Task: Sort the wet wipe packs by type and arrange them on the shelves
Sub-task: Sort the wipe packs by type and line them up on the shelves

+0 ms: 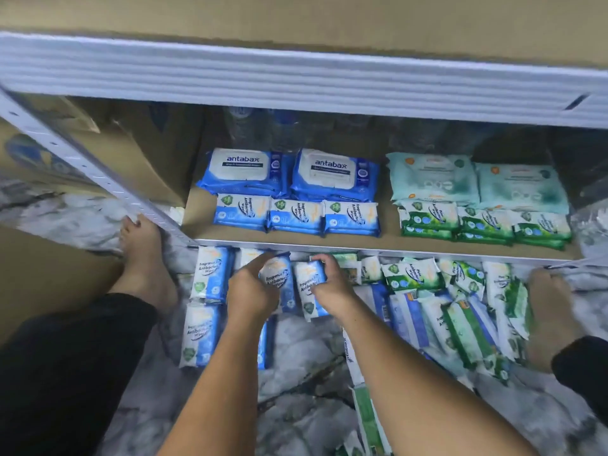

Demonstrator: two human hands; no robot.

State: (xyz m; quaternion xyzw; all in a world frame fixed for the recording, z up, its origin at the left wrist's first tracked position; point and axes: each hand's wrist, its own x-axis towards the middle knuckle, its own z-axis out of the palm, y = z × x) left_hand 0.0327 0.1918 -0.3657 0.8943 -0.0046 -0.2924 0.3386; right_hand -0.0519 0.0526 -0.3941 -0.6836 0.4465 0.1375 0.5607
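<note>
My left hand (251, 289) grips a small blue wet wipe pack (278, 274) on the marble floor just below the shelf edge. Beside it my right hand (330, 284) holds another small blue pack (309, 287). More blue packs (210, 274) lie to the left, and a heap of green and blue packs (457, 311) lies to the right. On the low shelf (362, 250) stand two large blue Antabax packs (243, 171), three small blue packs (296, 217), two pale teal packs (434, 177) and stacked small green packs (483, 223).
A white metal shelf beam (296, 80) crosses overhead, and a perforated upright (98, 179) slants down on the left. Cardboard boxes (131, 149) fill the shelf's left end, with water bottles (256, 126) at the back. My bare feet (144, 258) rest either side of the packs.
</note>
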